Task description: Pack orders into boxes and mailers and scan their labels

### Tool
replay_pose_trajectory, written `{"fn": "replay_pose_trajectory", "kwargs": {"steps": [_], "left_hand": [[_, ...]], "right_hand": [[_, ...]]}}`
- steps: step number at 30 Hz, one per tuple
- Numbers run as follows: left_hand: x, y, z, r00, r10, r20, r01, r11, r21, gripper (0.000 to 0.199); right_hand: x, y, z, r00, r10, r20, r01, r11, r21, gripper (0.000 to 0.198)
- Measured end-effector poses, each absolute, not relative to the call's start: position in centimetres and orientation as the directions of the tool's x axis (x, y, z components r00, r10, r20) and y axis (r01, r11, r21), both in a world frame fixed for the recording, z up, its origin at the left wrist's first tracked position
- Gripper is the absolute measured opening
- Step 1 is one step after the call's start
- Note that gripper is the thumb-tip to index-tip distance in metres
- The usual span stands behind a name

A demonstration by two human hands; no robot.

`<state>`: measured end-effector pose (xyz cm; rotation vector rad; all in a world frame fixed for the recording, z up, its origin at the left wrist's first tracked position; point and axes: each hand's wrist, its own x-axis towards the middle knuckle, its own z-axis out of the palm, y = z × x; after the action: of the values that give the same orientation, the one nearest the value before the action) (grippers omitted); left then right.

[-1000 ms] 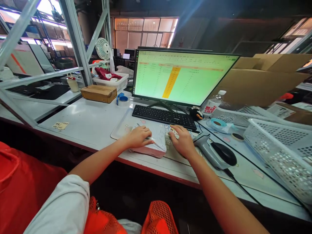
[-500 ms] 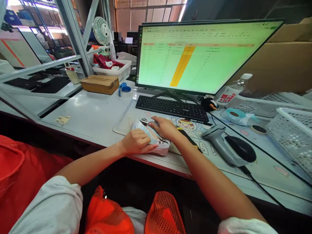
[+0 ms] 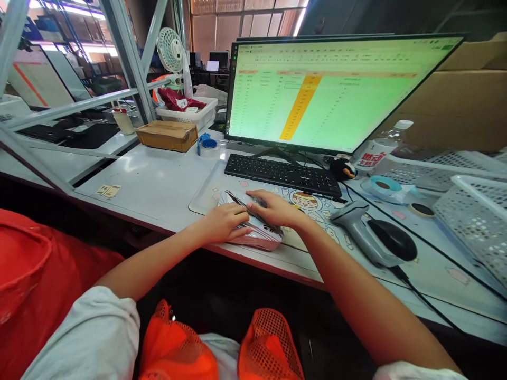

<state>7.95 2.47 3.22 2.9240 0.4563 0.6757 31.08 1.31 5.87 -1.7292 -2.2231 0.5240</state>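
White counter (image 3: 146, 177) bore a keyboard (image 3: 281, 175) at one o'clock from a plastic-wrapped stack (image 3: 259, 241) by its front edge, half-curled left hand (image 3: 224, 224) at nine, half-curled right hand (image 3: 273, 208) at two, grips indeterminable, where uneven pressing might have slid slick layers off.

The person wears a pale, greyish-white top, its loose left sleeve (image 3: 85, 332) creased and ending near the elbow at the lower left of the frame. A similar right sleeve (image 3: 415, 371) shows only as a strip at the bottom right. A bright orange garment (image 3: 178, 345) with perforated mesh fills the bottom centre in two rounded parts, a small shiny fitting (image 3: 172, 315) on one edge.
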Motion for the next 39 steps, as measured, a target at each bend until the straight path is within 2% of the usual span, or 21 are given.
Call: {"fn": "replay_pose_trajectory", "kwargs": {"steps": [3,8,13,23,25,28,31,32,34,37,39], "left_hand": [[8.1,2.6,2.5,0.839,0.308,0.448,0.273,-0.951,0.143,0.028],[8.5,3.1,2.1,0.841,0.265,0.471,0.253,-0.963,0.09,0.032],[8.9,3.3,1.2,0.763,0.283,0.581,0.308,-0.95,0.057,0.043],[10.0,2.7,-2.1,0.425,0.354,0.833,0.501,-0.859,0.11,0.059],[10.3,2.4,-2.5,0.375,0.378,0.846,0.522,-0.841,0.144,0.06],[10.3,1.9,-2.4,0.399,0.435,0.807,0.513,-0.835,0.197,0.058],[9.1,1.5,-1.2,0.526,0.472,0.707,0.436,-0.864,0.252,0.047],[8.4,1.4,-0.7,0.579,0.458,0.675,0.389,-0.882,0.265,0.038],[7.0,1.4,0.1,0.662,0.417,0.623,0.304,-0.909,0.285,0.026],[5.4,1.5,0.8,0.708,0.429,0.56,0.293,-0.901,0.32,0.043],[5.1,1.6,1.3,0.722,0.466,0.511,0.333,-0.882,0.334,0.051]], "right_hand": [[30.8,1.0,6.0,-0.253,0.968,0.001,0.877,0.23,-0.423,0.062],[29.0,1.1,6.0,-0.213,0.973,-0.087,0.961,0.193,-0.198,0.081],[27.9,1.1,5.6,-0.177,0.977,-0.115,0.982,0.168,-0.089,0.08],[27.6,1.6,4.7,-0.128,0.99,-0.058,0.992,0.128,-0.005,0.079],[27.6,1.7,4.6,-0.124,0.99,-0.066,0.992,0.124,0.002,0.079],[27.8,1.8,4.3,-0.132,0.989,-0.07,0.991,0.133,0.006,0.08],[28.1,2.2,4.0,-0.159,0.986,-0.05,0.987,0.156,-0.048,0.079],[28.3,2.3,3.9,-0.175,0.984,-0.022,0.98,0.172,-0.104,0.078],[29.1,2.4,3.9,-0.198,0.975,0.098,0.932,0.218,-0.29,0.072],[32.0,1.4,4.0,-0.046,0.939,0.34,0.798,0.24,-0.554,0.058],[34.8,-0.5,3.7,0.138,0.897,0.42,0.789,0.157,-0.593,0.053]]}}
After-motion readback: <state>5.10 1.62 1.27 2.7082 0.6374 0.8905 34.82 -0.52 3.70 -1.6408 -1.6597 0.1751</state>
